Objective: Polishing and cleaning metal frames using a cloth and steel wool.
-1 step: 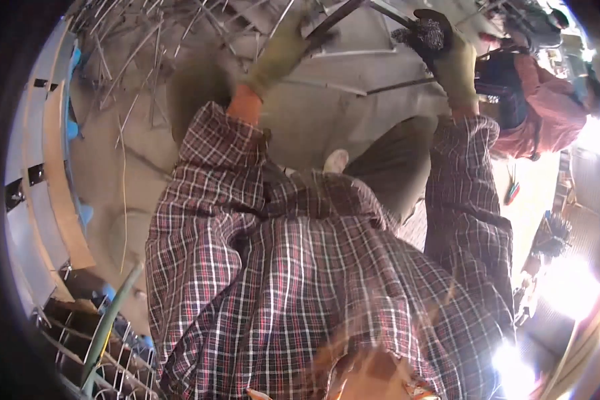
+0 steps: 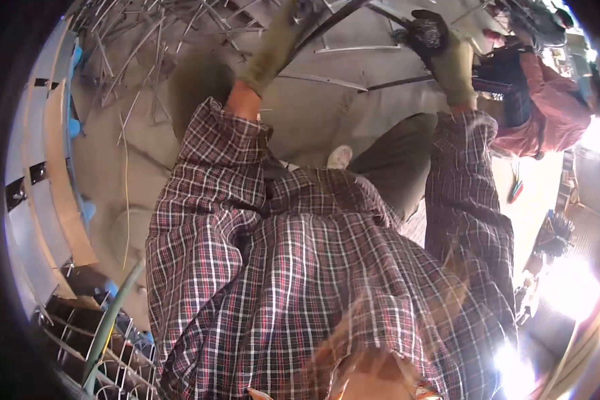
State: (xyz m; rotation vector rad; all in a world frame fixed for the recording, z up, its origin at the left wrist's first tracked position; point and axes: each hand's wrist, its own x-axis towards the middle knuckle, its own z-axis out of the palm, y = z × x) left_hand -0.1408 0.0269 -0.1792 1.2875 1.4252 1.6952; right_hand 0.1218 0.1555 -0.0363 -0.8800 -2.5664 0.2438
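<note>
The left hand (image 2: 273, 50), in a yellow-green and dark glove, has shifted slightly upward; the long, dark, straight metal bar (image 2: 330, 25) now shows further down beside it, suggesting a changing hold. Blur hides whether its fingers are closed. The right hand (image 2: 443, 57), gloved alike, grasps a short, dark metal bar (image 2: 388, 15) reaching up-left from its grip. Two gloved hands; two bars at them; one dark floor bar (image 2: 403, 83) below-left of the right grip; slender grey metal rods (image 2: 159, 40) left of the left hand, too tangled to count.
</note>
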